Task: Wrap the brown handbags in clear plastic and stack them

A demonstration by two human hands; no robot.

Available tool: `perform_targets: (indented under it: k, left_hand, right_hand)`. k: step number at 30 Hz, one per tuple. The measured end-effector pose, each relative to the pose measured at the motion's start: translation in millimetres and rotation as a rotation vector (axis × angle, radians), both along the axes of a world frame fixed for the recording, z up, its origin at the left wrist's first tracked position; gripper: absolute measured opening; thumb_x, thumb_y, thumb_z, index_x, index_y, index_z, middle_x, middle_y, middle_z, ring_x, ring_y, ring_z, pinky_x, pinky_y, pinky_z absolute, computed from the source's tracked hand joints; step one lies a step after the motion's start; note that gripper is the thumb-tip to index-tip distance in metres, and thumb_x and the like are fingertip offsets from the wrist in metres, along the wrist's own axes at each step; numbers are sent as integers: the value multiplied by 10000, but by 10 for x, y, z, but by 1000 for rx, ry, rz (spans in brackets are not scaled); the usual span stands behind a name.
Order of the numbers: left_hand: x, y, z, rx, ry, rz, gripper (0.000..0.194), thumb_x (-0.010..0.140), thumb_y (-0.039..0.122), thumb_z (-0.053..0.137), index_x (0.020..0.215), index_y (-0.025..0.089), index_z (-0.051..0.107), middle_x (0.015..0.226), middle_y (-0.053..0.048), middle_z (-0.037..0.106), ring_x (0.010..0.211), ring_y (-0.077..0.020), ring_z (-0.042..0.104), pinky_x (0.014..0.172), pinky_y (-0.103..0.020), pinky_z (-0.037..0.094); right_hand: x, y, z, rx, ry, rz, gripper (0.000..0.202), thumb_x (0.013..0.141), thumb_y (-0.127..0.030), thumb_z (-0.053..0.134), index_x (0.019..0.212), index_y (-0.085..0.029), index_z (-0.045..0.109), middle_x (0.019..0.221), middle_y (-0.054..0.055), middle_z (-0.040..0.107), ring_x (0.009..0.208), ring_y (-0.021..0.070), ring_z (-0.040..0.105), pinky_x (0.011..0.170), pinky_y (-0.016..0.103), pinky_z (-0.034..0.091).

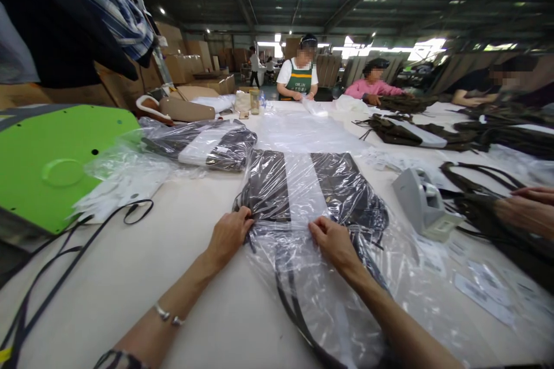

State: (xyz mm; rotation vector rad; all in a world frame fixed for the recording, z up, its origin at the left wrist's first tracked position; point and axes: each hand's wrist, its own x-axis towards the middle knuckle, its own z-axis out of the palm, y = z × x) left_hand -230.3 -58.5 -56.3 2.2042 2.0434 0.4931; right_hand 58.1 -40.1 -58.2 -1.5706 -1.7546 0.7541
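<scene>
In front of me a dark bag with a white paper band around its middle lies inside a clear plastic bag. My left hand has its fingers closed on the plastic at the near left corner. Over the white band, my right hand pinches the plastic between thumb and fingers. Dark straps run toward me under the loose, wrinkled film. The near end of the plastic spreads beneath my right forearm.
A green machine with black cables stands left. Another wrapped dark bag lies beyond my left hand. A grey dispenser and labels are at right, near a co-worker's hands. Other people work across the table.
</scene>
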Motion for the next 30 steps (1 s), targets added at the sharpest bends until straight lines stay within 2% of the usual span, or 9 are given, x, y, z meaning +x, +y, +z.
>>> perform_targets:
  k: [3,7,11,14,16,18,21,26,30]
  left_hand:
    - [-2,-56,-12,155,97,-15,130,949,247,481,1031,198,569,954,-71,677,888,-235,622,812,-356,449]
    - [233,-203,159,385,112,-134,180,952,170,437,1056,193,581,1054,-96,646,966,-247,592,857,-392,464]
    - [804,-284,243,275,62,-337,157,964,174,442,1007,207,589,982,-59,639,936,-214,587,851,-358,482]
    - [1112,-256,149,192,106,-299,159,923,194,544,1076,208,582,1100,-73,633,1019,-247,576,871,-399,481]
    - [1179,-232,61,191,147,-258,225,901,209,587,1126,210,574,1172,-82,621,1067,-271,562,886,-436,472]
    - [1169,-224,-10,208,170,-256,290,896,202,594,1184,222,564,1219,-85,612,1105,-281,552,905,-458,457]
    - [1127,-231,-67,244,182,-275,362,901,167,571,1256,233,549,1264,-99,608,1149,-278,548,926,-456,444]
    - [1131,-232,-103,287,193,-268,366,906,175,555,1263,249,586,1289,-100,622,1153,-269,570,947,-441,442]
    - [1103,-202,-165,350,221,-281,372,914,184,532,1269,271,604,1292,-82,641,1147,-273,590,932,-425,450]
  right_hand:
    - [17,9,67,49,-173,14,272,870,-423,521,690,-235,601,624,13,623,590,178,552,592,279,314]
    - [37,40,193,69,-407,10,212,908,-388,514,797,-248,629,734,29,678,658,186,589,591,278,268]
    - [74,100,173,93,-521,31,179,922,-378,525,844,-251,624,822,31,699,709,182,612,592,279,250]
    - [157,122,154,114,-557,1,151,919,-374,536,904,-250,620,824,34,700,700,188,621,584,283,248]
    - [298,109,202,136,-535,-24,127,901,-353,559,940,-250,623,812,26,698,694,194,625,584,283,264]
    - [557,79,301,155,-463,-72,151,882,-373,576,964,-259,632,779,10,690,680,194,622,589,282,301]
    - [1199,60,471,209,-331,-240,280,844,-482,584,995,-256,654,752,20,680,648,197,606,602,293,370]
    - [2458,212,552,416,-346,-506,417,801,-484,558,1032,-160,681,1005,164,690,869,282,618,782,389,433]
    - [2974,352,457,144,-65,-641,298,656,-402,706,807,-147,731,854,154,711,815,286,625,754,396,441]
